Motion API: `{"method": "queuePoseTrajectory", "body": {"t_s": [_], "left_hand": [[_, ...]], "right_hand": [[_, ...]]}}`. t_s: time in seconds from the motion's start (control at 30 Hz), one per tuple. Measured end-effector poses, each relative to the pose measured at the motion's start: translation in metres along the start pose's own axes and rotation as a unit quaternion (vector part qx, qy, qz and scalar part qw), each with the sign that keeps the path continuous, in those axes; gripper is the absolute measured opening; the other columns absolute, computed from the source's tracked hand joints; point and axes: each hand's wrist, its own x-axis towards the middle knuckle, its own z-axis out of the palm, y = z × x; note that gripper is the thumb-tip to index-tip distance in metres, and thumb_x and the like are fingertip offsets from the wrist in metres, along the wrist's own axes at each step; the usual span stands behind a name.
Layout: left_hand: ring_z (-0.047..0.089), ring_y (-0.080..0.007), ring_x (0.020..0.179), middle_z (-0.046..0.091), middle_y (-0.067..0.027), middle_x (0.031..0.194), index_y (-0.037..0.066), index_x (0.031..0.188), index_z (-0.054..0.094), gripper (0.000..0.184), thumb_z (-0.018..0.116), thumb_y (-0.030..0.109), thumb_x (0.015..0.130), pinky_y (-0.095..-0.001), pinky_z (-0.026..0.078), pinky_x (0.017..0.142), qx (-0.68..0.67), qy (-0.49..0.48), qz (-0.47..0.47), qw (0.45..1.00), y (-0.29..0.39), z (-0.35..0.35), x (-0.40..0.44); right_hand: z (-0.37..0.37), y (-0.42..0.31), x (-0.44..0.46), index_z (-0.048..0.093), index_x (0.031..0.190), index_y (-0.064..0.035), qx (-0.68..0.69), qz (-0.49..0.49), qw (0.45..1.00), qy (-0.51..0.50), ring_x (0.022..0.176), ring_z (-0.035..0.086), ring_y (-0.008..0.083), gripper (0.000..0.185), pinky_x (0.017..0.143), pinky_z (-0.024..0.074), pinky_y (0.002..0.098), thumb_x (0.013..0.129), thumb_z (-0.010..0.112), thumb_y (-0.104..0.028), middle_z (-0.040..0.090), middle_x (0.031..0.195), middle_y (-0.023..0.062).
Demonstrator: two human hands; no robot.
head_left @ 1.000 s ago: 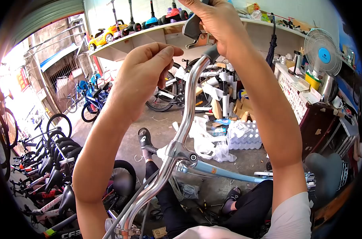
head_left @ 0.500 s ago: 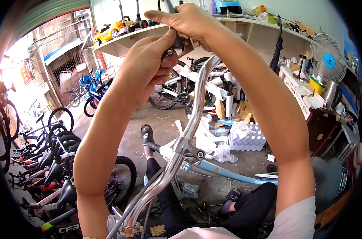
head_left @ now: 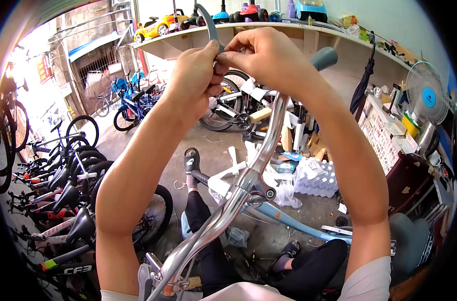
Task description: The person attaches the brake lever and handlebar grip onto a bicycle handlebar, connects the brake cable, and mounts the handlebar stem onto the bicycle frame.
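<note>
Left hand (head_left: 196,72): gripping the brake lever (head_left: 211,29), upper centre.
Right hand (head_left: 266,52): curled at the lever's base; grip unclear.
Handlebar (head_left: 253,173): diagonal, centre to lower centre.

Handlebar (head_left: 228,213): just the one, running between your arms
Your hands: two, left hand (head_left: 196,70) and right hand (head_left: 263,50), both left of the handlebar's far end
Brake lever (head_left: 210,26): one you can be sure of, left of the handlebar's far end
Grey grip (head_left: 324,58): one clearly showing, at the far end
Sandals (head_left: 192,161): two on your feet, one either side of the handlebar
Fan (head_left: 428,91): one, right of it
Umbrella (head_left: 365,83): one, also right
Kettle (head_left: 427,139): one, right again
Yellow toy car (head_left: 158,28): one, beyond it, leftish
Bikes (head_left: 70,195) to its left: honestly too tangled to count
</note>
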Motion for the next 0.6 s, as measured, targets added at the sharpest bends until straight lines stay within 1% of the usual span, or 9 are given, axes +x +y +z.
{"method": "queuePoseTrajectory", "body": {"t_s": [0.07, 0.1, 0.17, 0.23, 0.3, 0.33, 0.43, 0.5, 0.6], "left_hand": [[0.035, -0.0068, 0.056, 0.046, 0.0020, 0.069, 0.008, 0.085, 0.055, 0.029, 0.052, 0.030, 0.104, -0.0242, 0.028, 0.047, -0.006, 0.005, 0.010, 1.000, 0.001, 0.003, -0.005], [0.033, -0.0052, 0.054, 0.044, 0.0037, 0.067, 0.011, 0.081, 0.054, 0.028, 0.056, 0.030, 0.103, -0.0223, 0.027, 0.045, -0.010, 0.011, 0.021, 1.000, 0.002, 0.005, -0.007], [0.033, -0.0053, 0.053, 0.045, 0.0036, 0.067, 0.010, 0.083, 0.056, 0.028, 0.054, 0.029, 0.104, -0.0224, 0.026, 0.045, 0.007, 0.015, 0.029, 0.999, 0.003, 0.006, -0.010], [0.033, -0.0048, 0.052, 0.045, 0.0037, 0.067, 0.007, 0.087, 0.057, 0.028, 0.052, 0.029, 0.105, -0.0224, 0.025, 0.044, 0.013, -0.012, 0.046, 0.999, 0.002, 0.005, -0.009], [0.032, -0.0044, 0.052, 0.045, 0.0038, 0.067, 0.006, 0.090, 0.058, 0.028, 0.051, 0.029, 0.105, -0.0224, 0.024, 0.044, 0.022, -0.013, 0.046, 0.999, 0.004, 0.008, -0.013], [0.031, -0.0040, 0.051, 0.045, 0.0039, 0.067, 0.006, 0.092, 0.058, 0.028, 0.049, 0.029, 0.105, -0.0224, 0.023, 0.044, 0.032, -0.015, 0.047, 0.998, 0.005, 0.010, -0.014], [0.030, -0.0034, 0.050, 0.044, 0.0042, 0.067, 0.005, 0.095, 0.059, 0.027, 0.048, 0.028, 0.106, -0.0222, 0.022, 0.044, 0.049, 0.003, 0.056, 0.997, 0.005, 0.016, -0.018], [0.031, -0.0032, 0.050, 0.043, 0.0053, 0.066, 0.006, 0.097, 0.059, 0.027, 0.047, 0.028, 0.106, -0.0222, 0.022, 0.044, 0.042, 0.018, 0.058, 0.997, 0.003, 0.018, -0.017], [0.033, -0.0034, 0.051, 0.043, 0.0072, 0.064, 0.006, 0.099, 0.061, 0.028, 0.047, 0.030, 0.106, -0.0234, 0.024, 0.044, 0.072, 0.004, 0.078, 0.994, -0.003, 0.014, -0.010]], "right_hand": [[0.004, 0.010, 0.007, 0.074, 0.094, 0.0018, 0.106, -0.052, 0.992, -0.037, 0.068, 0.065, 0.0186, 0.033, 0.068, 0.0509, 0.0331, 0.084, 0.073, -0.030, 0.069, 0.075, 0.0141], [0.001, 0.013, 0.007, 0.074, 0.094, 0.0018, 0.106, -0.050, 0.992, -0.038, 0.068, 0.065, 0.0186, 0.033, 0.068, 0.0509, 0.0331, 0.084, 0.073, -0.030, 0.069, 0.075, 0.0141], [-0.009, 0.002, 0.003, 0.072, 0.100, 0.0034, 0.110, -0.023, 0.990, -0.086, 0.089, 0.068, 0.0107, 0.027, 0.084, 0.0494, 0.0246, 0.090, 0.072, -0.021, 0.074, 0.092, 0.0076], [-0.011, -0.003, -0.001, 0.072, 0.099, 0.0029, 0.114, -0.016, 0.990, -0.080, 0.088, 0.066, 0.0104, 0.024, 0.084, 0.0485, 0.0256, 0.089, 0.072, -0.019, 0.073, 0.091, 0.0073], [-0.011, -0.006, -0.003, 0.071, 0.097, 0.0029, 0.162, 0.004, 0.983, -0.082, 0.081, 0.062, 0.0091, 0.023, 0.078, 0.0471, 0.0248, 0.087, 0.072, -0.018, 0.071, 0.087, 0.0054], [-0.011, -0.006, -0.003, 0.071, 0.097, 0.0029, 0.158, 0.004, 0.984, -0.085, 0.081, 0.062, 0.0091, 0.023, 0.078, 0.0471, 0.0248, 0.087, 0.072, -0.018, 0.071, 0.087, 0.0054], [-0.011, -0.004, -0.006, 0.069, 0.095, 0.0032, 0.102, -0.004, 0.993, -0.053, 0.072, 0.052, 0.0070, 0.024, 0.069, 0.0423, 0.0246, 0.085, 0.071, -0.018, 0.063, 0.078, 0.0007], [-0.009, -0.002, -0.006, 0.070, 0.087, 0.0069, 0.089, -0.020, 0.995, -0.027, 0.065, 0.062, 0.0149, 0.032, 0.064, 0.0491, 0.0304, 0.078, 0.070, -0.023, 0.066, 0.070, 0.0114], [-0.010, -0.010, -0.009, 0.068, 0.081, 0.0030, 0.012, 0.004, 1.000, -0.018, 0.063, 0.064, 0.0184, 0.033, 0.062, 0.0497, 0.0316, 0.076, 0.070, -0.030, 0.066, 0.068, 0.0139]]}}
